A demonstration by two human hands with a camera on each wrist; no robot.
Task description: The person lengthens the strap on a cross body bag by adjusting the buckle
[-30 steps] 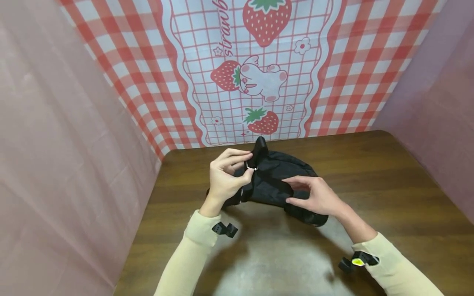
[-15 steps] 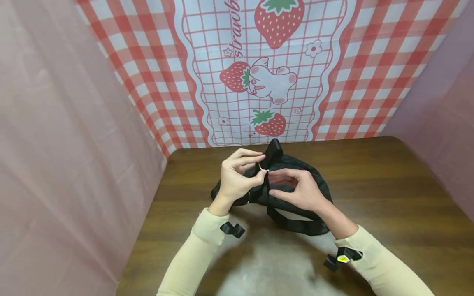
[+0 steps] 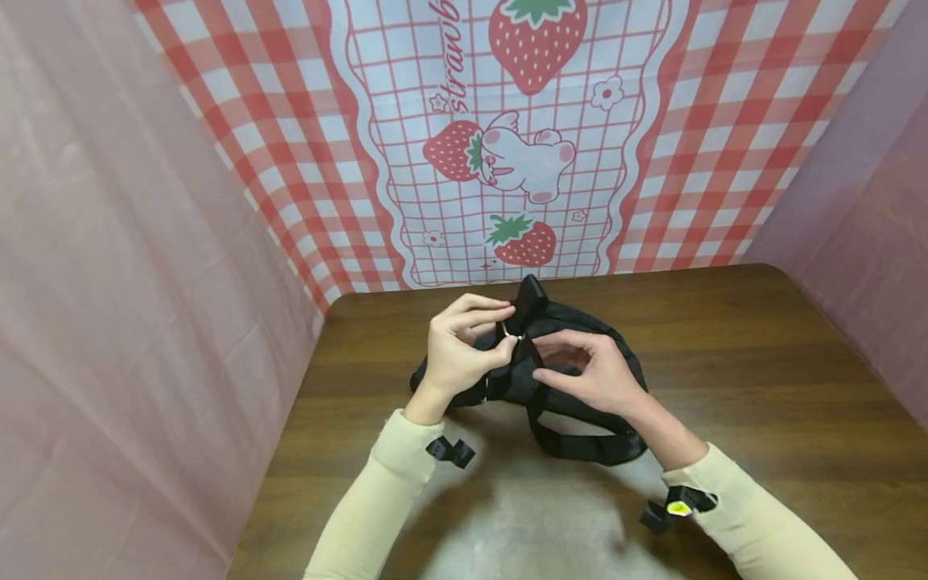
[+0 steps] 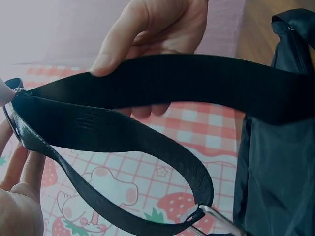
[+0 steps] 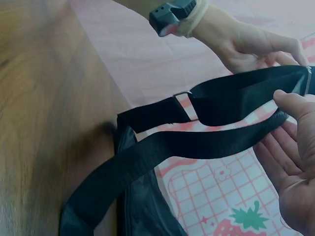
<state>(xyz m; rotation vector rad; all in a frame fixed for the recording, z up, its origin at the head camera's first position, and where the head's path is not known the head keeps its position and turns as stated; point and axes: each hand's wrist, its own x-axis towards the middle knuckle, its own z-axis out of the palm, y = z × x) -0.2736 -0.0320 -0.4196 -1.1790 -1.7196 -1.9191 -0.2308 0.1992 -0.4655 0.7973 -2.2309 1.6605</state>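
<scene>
A black bag (image 3: 580, 321) lies on the table, its black webbing strap (image 4: 187, 78) raised above it. At the strap's metal slider buckle (image 3: 511, 332), my left hand (image 3: 460, 346) pinches between thumb and fingers. Close beside it on the right, my right hand (image 3: 598, 374) holds the strap, thumb on one face and fingers behind. A second metal ring (image 5: 186, 105) joins the strap to the bag's end. Between ring and buckle the webbing forms a doubled loop (image 4: 192, 172). More strap droops in front of the bag in the head view.
The wooden table (image 3: 761, 362) extends around the bag, with a pale glare patch at the front. Behind it hangs a red checked strawberry cloth (image 3: 536, 161). Pink curtains (image 3: 145, 282) stand at both sides. A small camera (image 3: 451, 453) is on each wrist.
My right hand has moved left along the strap, close to my left hand. A strap loop now droops at the bag's front. The left hand keeps its pinch at the buckle.
</scene>
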